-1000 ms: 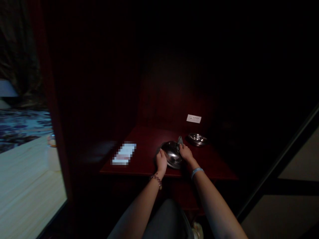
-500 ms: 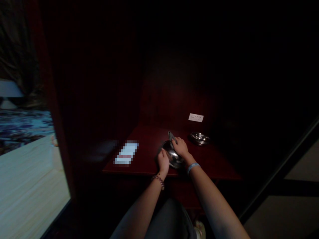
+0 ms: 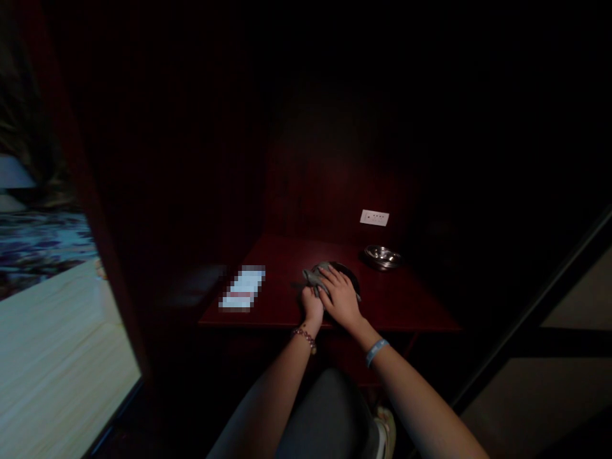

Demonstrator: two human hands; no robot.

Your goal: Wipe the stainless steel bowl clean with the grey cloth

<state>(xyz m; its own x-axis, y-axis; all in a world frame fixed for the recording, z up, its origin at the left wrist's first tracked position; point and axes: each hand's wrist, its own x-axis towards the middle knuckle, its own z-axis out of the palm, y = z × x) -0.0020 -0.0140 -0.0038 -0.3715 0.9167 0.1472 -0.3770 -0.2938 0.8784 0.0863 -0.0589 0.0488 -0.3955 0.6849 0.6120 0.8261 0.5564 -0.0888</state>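
A round metal bowl (image 3: 350, 275), dark on its visible side, is held over the front part of the dark red table (image 3: 272, 299). My left hand (image 3: 313, 304) grips its left edge, the fingers mostly hidden. My right hand (image 3: 340, 296) presses a grey cloth (image 3: 313, 278) against the bowl, its fingers lying over the cloth and pointing up and left. Much of the bowl is covered by this hand and the cloth.
Shiny metal bowls (image 3: 382, 256), seemingly stacked, stand at the table's back right. A white socket panel (image 3: 374, 218) is on the wall behind. A pixelated bright rectangle (image 3: 243, 289) lies at the left. A pale wooden surface (image 3: 52, 357) is beyond the partition.
The bowl has turned, and its shiny surface no longer shows. My right hand and the cloth have moved left and down across it, towards my left hand. The view has shifted slightly.
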